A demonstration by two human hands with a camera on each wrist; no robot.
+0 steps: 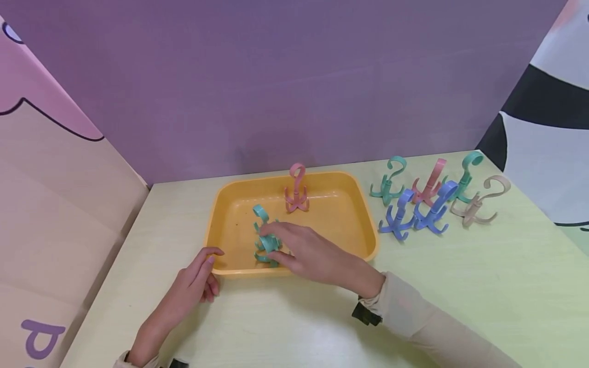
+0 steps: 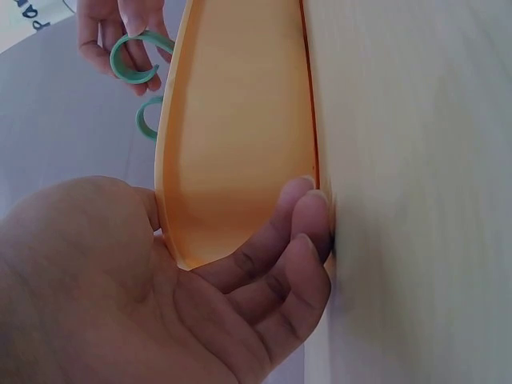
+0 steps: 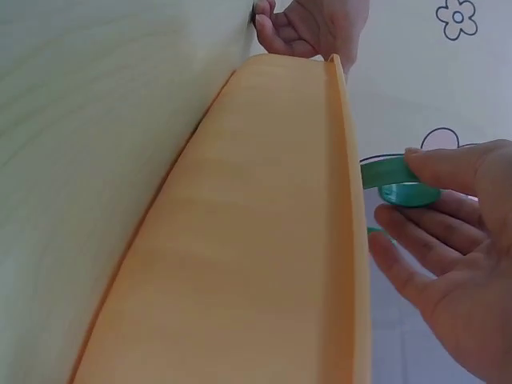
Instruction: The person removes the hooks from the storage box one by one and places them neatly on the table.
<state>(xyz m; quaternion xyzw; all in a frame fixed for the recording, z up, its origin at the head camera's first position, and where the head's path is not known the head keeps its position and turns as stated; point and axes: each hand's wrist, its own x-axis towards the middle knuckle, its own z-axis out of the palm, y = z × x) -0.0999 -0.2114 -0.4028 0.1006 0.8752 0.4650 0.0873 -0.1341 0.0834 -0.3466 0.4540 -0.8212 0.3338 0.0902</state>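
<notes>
We see the right hand (image 1: 313, 253) pinching a green claw hook (image 1: 269, 244) with thumb and fingers, while the left hand (image 1: 190, 281) grips the yellow tray (image 1: 336, 220) at its near-left corner.

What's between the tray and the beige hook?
Two blue hooks sit between the tray and the beige hook; only the head view shows this.

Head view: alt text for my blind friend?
Fingers of a right hand pinch a green hook in a yellow tray while the left hand holds its corner. Inside are another green hook and a pink one; six more hooks are at right.
</notes>
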